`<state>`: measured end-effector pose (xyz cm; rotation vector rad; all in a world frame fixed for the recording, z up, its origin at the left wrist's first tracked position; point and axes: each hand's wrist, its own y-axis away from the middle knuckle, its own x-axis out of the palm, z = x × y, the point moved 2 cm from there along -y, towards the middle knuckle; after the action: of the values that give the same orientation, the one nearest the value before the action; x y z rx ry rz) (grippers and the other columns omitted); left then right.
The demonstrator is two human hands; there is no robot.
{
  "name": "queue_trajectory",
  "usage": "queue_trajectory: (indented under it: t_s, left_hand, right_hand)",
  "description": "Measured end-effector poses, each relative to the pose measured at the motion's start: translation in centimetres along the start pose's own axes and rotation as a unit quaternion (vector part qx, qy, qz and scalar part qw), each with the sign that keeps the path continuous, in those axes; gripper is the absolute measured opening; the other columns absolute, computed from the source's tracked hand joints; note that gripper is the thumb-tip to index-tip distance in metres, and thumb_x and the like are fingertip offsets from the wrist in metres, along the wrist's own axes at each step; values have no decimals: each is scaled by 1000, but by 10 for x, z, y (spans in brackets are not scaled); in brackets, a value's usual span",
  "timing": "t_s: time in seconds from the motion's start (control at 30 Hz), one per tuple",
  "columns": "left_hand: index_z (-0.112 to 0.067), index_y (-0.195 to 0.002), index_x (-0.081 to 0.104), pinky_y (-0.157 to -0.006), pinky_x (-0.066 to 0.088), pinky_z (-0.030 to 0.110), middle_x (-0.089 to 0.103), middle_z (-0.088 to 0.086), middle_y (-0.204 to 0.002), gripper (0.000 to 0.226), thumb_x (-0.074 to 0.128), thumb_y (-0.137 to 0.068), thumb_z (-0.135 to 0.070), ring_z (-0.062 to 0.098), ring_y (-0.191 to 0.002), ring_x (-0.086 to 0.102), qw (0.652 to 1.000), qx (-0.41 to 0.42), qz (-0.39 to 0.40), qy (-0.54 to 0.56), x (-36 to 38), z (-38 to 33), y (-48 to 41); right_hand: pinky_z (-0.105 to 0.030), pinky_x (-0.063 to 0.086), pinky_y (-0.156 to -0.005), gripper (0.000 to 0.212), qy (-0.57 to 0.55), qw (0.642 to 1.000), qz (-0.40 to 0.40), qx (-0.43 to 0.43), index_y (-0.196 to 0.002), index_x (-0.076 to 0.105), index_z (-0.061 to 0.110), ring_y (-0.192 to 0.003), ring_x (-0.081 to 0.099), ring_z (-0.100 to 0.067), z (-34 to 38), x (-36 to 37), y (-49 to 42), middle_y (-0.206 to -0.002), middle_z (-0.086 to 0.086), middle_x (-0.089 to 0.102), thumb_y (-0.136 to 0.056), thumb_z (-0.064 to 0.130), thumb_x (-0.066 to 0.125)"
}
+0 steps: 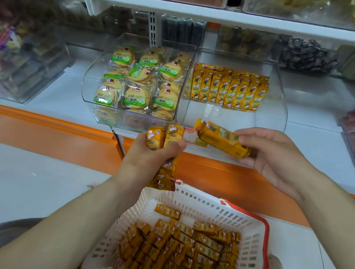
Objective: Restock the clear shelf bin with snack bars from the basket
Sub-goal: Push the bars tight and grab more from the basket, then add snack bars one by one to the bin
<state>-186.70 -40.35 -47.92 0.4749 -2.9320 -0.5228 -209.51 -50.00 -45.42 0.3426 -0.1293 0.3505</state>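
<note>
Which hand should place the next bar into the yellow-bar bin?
Right. The right hand holds one snack bar right at the front edge of the clear bin. The left hand grips a bundle of bars lower, nearer the basket.

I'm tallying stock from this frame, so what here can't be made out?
Head view only:
- Left hand: its fingers cover the held bars, count unclear.
- Basket: the frame's bottom edge cuts it off, so its loose bars cannot be totalled.
- Clear bin: the front row of bars hides anything behind.
</note>
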Motion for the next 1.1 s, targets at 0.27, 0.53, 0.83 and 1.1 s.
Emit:
queue_trajectory:
  t_s: [0.27,0.53,0.83,1.1]
  left_hand:
    - [-21,-128,60,-60,62,37,79,7,-103,71,89,-66,-43,28,-85,79,999,18,23,35,17,-1,8]
    - [-23,-119,63,-71,64,41,79,2,-98,55,89,-74,-37,25,-89,78,997,70,21,7,1,-15,-7]
    - [-30,-125,55,-71,62,26,77,-13,-99,59,88,-77,-37,5,-90,75,978,176,-26,-111,-40,-48,-49]
    - [-36,-117,54,-60,54,11,75,-24,-93,53,88,-77,-34,-3,-82,73,974,186,-35,-124,-49,-43,-70]
  right_hand:
    - [-39,61,-72,72,39,992,119,3,-133,56,25,-91,73,-32,-23,44,20,-105,-14,71,-74,-12,75]
    - [-38,58,-74,44,57,995,60,-48,-124,62,17,-93,72,-29,-16,43,14,-106,-13,73,-84,2,72]
    - [-37,58,-78,50,247,938,-139,-201,-114,55,30,-81,71,-23,21,32,-62,-110,-2,64,-78,13,84]
    - [-28,48,-71,53,347,892,-196,-212,-117,64,21,-74,53,-7,19,50,-213,-90,7,58,-71,11,88]
